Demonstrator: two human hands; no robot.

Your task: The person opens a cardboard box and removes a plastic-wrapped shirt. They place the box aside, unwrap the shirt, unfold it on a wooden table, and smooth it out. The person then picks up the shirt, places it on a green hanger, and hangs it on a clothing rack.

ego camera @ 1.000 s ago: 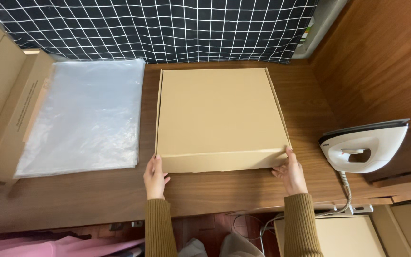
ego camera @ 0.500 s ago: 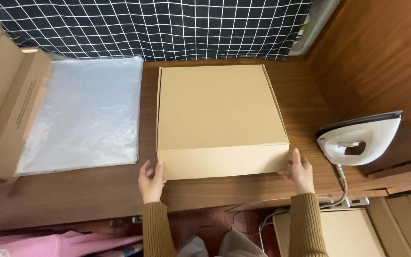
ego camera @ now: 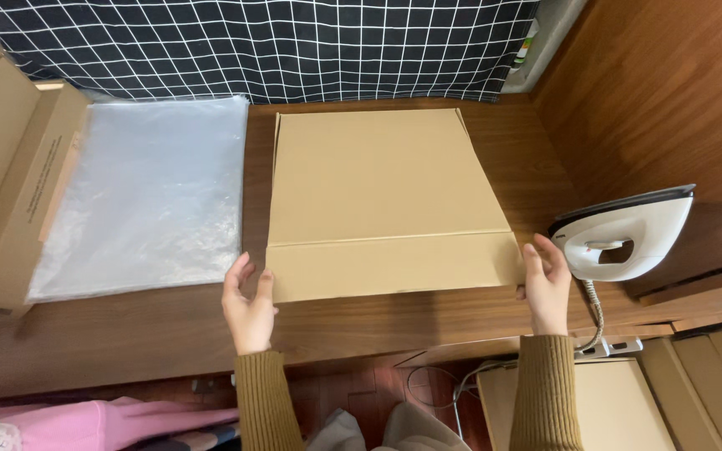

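So, packaging stuff first: a stack of clear plastic bags [ego camera: 139,196] lies flat on the left part of the wooden table [ego camera: 127,334], just beside the box. Further left there's a long brown cardboard carton [ego camera: 31,192] with some dark print running down its side, leaning against more cardboard at the edge. Bottom right, below the table, another flat tan carton [ego camera: 603,409] sits on the floor. A white iron [ego camera: 624,234] rests on a ledge to the right, cord hanging down.

The main thing is a flat tan cardboard box [ego camera: 382,200], plain and unmarked, lying in the middle of the table with a fold line across its near part. The left hand [ego camera: 248,305] is open at the near left corner, fingers spread against the edge. The right hand [ego camera: 545,284] is open too, palm against the near right corner. Neither grips anything.
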